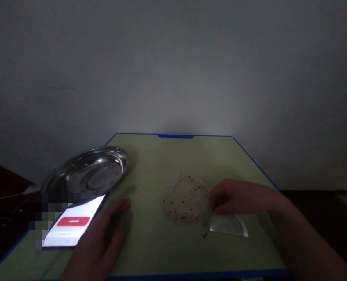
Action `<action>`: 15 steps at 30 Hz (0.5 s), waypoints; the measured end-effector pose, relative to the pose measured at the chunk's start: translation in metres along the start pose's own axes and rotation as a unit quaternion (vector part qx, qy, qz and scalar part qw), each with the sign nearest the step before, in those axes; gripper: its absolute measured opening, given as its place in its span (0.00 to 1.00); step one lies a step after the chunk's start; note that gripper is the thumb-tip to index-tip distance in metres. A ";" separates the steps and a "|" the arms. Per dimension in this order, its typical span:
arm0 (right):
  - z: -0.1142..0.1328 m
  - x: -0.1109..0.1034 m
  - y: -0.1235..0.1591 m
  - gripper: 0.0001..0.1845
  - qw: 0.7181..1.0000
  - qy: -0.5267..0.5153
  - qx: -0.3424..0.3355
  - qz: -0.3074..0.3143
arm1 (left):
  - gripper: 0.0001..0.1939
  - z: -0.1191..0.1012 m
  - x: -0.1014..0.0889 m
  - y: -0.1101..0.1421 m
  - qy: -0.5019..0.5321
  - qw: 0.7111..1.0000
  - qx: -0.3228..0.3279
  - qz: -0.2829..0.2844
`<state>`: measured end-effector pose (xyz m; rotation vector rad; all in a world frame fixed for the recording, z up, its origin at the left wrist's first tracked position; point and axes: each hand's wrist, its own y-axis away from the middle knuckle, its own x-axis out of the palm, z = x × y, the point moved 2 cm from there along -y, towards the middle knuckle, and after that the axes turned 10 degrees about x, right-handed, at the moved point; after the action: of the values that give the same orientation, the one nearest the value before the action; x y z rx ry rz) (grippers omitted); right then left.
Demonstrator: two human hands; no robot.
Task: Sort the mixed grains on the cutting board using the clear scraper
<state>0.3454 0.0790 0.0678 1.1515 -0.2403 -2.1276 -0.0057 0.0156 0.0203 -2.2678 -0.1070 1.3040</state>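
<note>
A thin, roughly round spread of pale grains (188, 195), like rice, lies mid-table with several small dark red-brown beans or seeds scattered in it. My right hand (234, 197) is at its right edge, fingers bent and thumb pressed towards the fingertips; whatever is between them is hidden. Just below those fingers sits a clear half-round plastic piece (227, 225), shaped like a protractor or shallow dish; I cannot tell whether the hand touches it. A few dark specks (205, 235) lie left of it. My left hand (100, 238) hovers or rests beside the phone, fingers apart, holding nothing.
A shiny steel basin (100, 177) stands at the left of the pale green table (150, 249), which has a blue rim. Under its near edge a phone (74, 222) shows a lit screen with a red button. A grey wall (173, 78) rises behind.
</note>
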 end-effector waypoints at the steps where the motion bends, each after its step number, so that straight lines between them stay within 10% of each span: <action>1: 0.002 0.002 0.000 0.09 1.000 0.002 0.000 0.002 | 0.19 -0.001 0.000 0.000 0.000 1.000 0.001 -0.001; 15: -0.002 0.028 0.036 0.08 0.992 -0.037 0.039 -0.113 | 0.18 -0.003 -0.001 -0.001 0.020 1.000 0.015 0.018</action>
<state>0.3544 0.0345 0.0645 1.1934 -0.2382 -2.3814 -0.0035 0.0148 0.0232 -2.2790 -0.0328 1.2703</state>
